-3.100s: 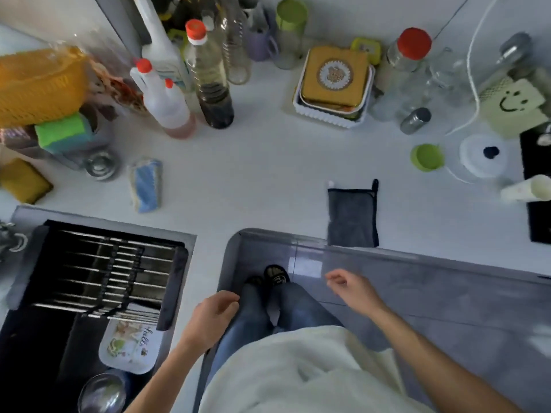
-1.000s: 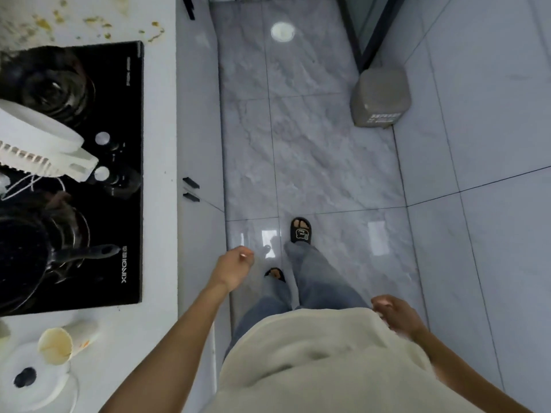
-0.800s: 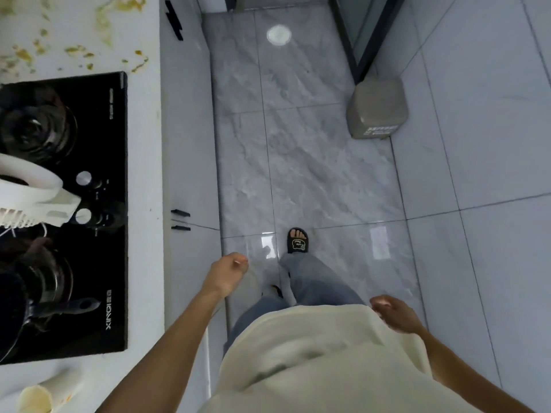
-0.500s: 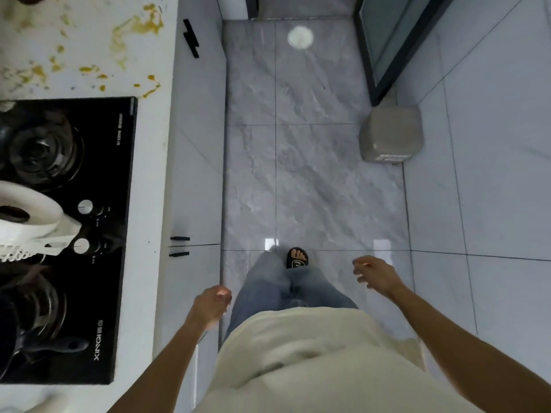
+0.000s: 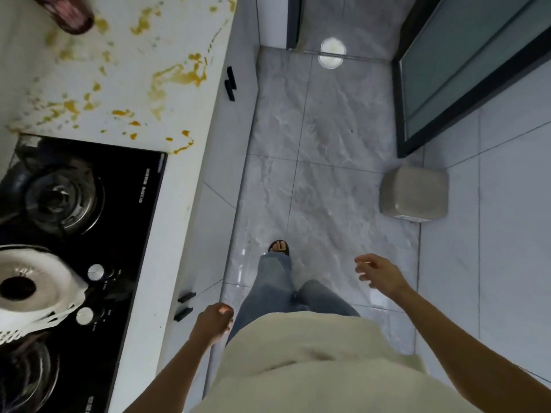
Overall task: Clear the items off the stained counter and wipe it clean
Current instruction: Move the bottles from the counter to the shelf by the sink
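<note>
The white counter (image 5: pixel 125 93) at the upper left is splashed with yellow-orange stains (image 5: pixel 179 74). A dark reddish bottle (image 5: pixel 70 13) stands on it at the top edge, partly cut off. My left hand (image 5: pixel 213 318) hangs beside the cabinet front with its fingers curled and nothing in it. My right hand (image 5: pixel 377 271) is out over the grey floor, fingers spread and empty. Both hands are well short of the stained area.
A black gas hob (image 5: pixel 74 234) lies in the counter nearer to me, with a white round appliance (image 5: pixel 32 290) resting on it. A grey bin (image 5: pixel 414 195) stands on the floor tiles at the right, by a dark-framed glass door (image 5: pixel 465 67).
I turned away from the sink corner and walked along the counter. The stained patch has come nearer into view, and my right hand has swung forward and spread its fingers.
</note>
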`<state>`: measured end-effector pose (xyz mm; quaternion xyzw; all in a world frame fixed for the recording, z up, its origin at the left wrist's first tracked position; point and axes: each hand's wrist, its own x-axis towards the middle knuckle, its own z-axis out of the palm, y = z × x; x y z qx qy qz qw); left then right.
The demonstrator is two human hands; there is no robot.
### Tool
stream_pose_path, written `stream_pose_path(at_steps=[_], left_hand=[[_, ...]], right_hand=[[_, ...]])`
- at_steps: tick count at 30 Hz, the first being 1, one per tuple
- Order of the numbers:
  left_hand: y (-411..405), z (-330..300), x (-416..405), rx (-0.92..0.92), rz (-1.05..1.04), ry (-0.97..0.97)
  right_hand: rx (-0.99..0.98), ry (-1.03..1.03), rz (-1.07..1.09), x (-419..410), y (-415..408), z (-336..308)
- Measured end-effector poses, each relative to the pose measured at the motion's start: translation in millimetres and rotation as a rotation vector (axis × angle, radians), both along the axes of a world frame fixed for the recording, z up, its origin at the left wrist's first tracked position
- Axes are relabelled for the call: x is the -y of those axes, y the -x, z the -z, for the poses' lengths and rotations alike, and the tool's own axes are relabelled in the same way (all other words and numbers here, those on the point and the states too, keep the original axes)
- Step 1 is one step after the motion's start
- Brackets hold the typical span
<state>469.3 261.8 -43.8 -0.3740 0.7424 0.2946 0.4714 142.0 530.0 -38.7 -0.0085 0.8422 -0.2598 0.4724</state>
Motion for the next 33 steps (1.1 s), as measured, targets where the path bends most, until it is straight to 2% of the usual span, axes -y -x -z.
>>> stream_pose_path(at_steps=[7, 12, 16, 20, 27, 33], left_hand=[[142.8, -7.6, 76.4, -0.217, -0.452, -0.01], [226.2, -2.6, 116.0, -0.316, -0.503, -0.04], [265.0, 7.7, 136.3, -0.298, -0.59, -0.044], [279.9, 10.4, 142.2, -0.256, -0.712, -0.016], [276.3, 3.9, 135.7, -0.099, -0.856, -0.002], [279.0, 3.3, 132.7, -0.012, -1.058, -0.025]], right_hand=[[0.075, -0.099, 0.123, -1.2, 43.5, -0.3], [0.126, -0.187, 0.128, 4.2, 87.1, -0.3], [0.182, -0.231, 0.076, 26.8, 147.3, 5.0], [0.141, -0.201, 0.009, 73.8, 219.2, 4.5], [0.045, -0.052, -0.268, 211.1, 333.2, -5.4], [0.058, 0.048, -0.445, 338.0, 384.9, -13.3]])
